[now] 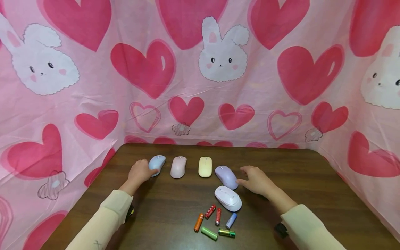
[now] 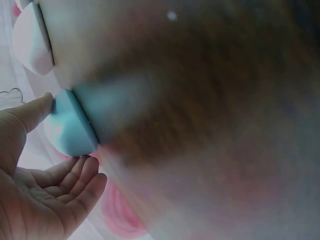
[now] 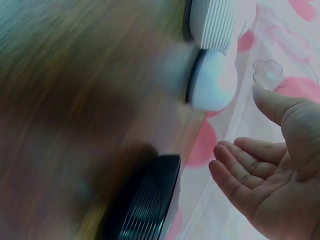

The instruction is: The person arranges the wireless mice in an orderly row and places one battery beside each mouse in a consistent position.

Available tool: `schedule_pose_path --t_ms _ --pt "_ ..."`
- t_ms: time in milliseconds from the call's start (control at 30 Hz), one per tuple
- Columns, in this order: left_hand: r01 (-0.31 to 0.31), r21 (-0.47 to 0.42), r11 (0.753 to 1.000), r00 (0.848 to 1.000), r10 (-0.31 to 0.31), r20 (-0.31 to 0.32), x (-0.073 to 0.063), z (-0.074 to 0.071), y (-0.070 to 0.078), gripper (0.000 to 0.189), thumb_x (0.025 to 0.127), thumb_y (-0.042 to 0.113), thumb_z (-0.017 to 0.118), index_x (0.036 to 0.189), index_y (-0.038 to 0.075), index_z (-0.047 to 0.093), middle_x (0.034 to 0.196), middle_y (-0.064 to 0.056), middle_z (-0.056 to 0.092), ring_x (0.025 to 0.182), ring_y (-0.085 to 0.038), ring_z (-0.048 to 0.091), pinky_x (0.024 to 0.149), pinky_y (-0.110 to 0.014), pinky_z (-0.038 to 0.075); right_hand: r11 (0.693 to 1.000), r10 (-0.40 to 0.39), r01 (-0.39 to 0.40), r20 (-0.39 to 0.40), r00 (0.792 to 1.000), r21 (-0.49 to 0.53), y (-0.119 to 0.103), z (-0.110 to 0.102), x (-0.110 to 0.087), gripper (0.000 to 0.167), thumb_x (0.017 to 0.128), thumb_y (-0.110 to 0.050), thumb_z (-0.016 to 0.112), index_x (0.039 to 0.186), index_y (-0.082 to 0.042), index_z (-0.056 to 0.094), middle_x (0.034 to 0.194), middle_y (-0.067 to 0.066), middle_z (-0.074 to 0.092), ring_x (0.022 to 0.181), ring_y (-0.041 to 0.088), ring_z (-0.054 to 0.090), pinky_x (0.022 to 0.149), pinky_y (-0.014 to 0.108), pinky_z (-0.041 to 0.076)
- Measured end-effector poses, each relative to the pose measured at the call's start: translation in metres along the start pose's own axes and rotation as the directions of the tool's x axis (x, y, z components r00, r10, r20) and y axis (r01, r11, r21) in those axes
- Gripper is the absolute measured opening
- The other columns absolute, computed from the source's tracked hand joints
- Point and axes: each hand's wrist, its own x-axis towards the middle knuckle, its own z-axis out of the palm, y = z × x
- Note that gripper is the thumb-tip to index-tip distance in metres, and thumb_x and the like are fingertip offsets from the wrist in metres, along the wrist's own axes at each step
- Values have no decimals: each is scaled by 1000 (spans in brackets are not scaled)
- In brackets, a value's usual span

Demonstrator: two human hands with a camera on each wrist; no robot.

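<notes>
At the back left of the table, my left hand (image 1: 140, 172) holds a light blue computer mouse (image 1: 157, 164) between thumb and fingers. The left wrist view shows the thumb on one side of this blue mouse (image 2: 71, 122) and the fingertips at the other. My right hand (image 1: 257, 180) is just right of a lavender mouse (image 1: 226, 177), thumb towards it and fingers loosely bent. Its palm (image 3: 280, 195) has nothing in it in the right wrist view. A white mouse (image 1: 228, 198) lies in front of the lavender one.
A pale pink mouse (image 1: 178, 167) and a yellow mouse (image 1: 205, 167) lie along the back. Several batteries are scattered near the front: orange (image 1: 198, 222), red (image 1: 218, 217), blue (image 1: 231, 221), light green (image 1: 209, 233) and green-gold (image 1: 226, 233). Pink heart-patterned cloth (image 1: 212, 93) hangs behind the table.
</notes>
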Motion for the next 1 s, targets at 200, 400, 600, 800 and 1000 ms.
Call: schedule_pose_path --t_ms 200,400,600,800,1000 --pt "26 -6 1000 999 -26 25 1 -1 0 56 77 40 79 93 -10 60 80 -19 62 66 -30 55 63 -47 48 999 35 -35 30 999 0 -11 8 9 52 85 -27 75 118 11 60 107 21 66 100 34 63 84 48 50" --pt "32 -11 999 998 -31 47 3 -2 2 57 78 40 78 95 -11 60 80 -18 61 67 -29 54 63 -46 49 993 111 -112 30 993 22 -17 15 16 49 84 -28 77 114 8 64 101 16 68 91 27 64 77 43 52" --pt "46 -17 999 997 -45 64 2 -4 4 57 79 38 78 98 -12 60 80 -18 61 68 -29 53 64 -46 49 983 178 -179 27 984 40 -18 23 23 49 80 -31 80 110 5 66 90 10 66 76 20 58 68 37 52" --pt "49 -16 999 996 -48 72 3 -3 4 57 79 38 78 98 -12 60 80 -18 61 67 -29 53 65 -46 49 975 218 -219 27 975 28 -19 27 25 54 76 -33 83 108 6 66 87 10 64 75 21 58 66 37 51" --pt "62 -3 998 995 -62 80 3 -1 2 59 78 39 78 101 -12 60 83 -19 62 68 -29 54 67 -46 50 968 249 -250 37 968 32 -21 31 25 56 74 -34 84 109 6 66 89 12 65 75 21 58 67 38 51"
